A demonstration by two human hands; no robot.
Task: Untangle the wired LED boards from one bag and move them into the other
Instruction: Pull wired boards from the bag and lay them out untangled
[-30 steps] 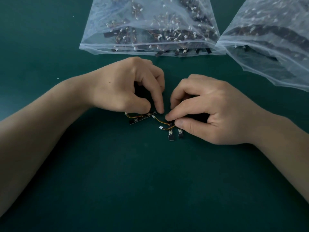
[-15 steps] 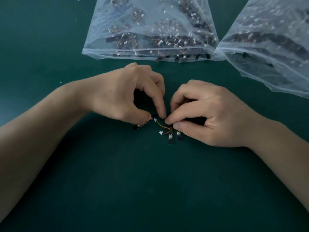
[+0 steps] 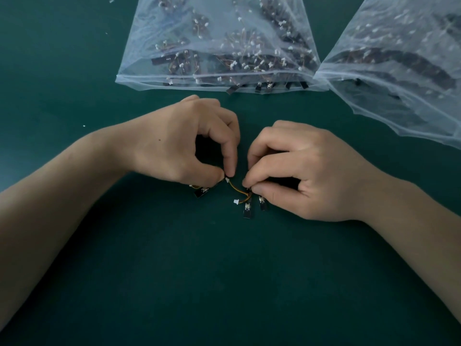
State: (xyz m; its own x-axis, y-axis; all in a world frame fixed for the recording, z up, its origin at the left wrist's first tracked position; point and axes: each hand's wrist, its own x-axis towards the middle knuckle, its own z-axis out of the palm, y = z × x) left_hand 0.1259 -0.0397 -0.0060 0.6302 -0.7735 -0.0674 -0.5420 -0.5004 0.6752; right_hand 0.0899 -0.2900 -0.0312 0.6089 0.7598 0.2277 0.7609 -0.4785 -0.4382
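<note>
Left hand (image 3: 179, 146) pinches one LED board (image 3: 201, 193) by its wired end; right hand (image 3: 306, 171) pinches the tangled boards (image 3: 247, 209) — bag (image 3: 219, 86) mouth near beyond the knuckles; green mat (image 3: 224, 283) open nearer.

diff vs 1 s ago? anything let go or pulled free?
The left hand has slid down over its LED board, so only one end shows now. Nothing let go: the right hand still pinches the wired cluster, and the yellow wire still links them. The centre bag and right bag stayed put.
</note>
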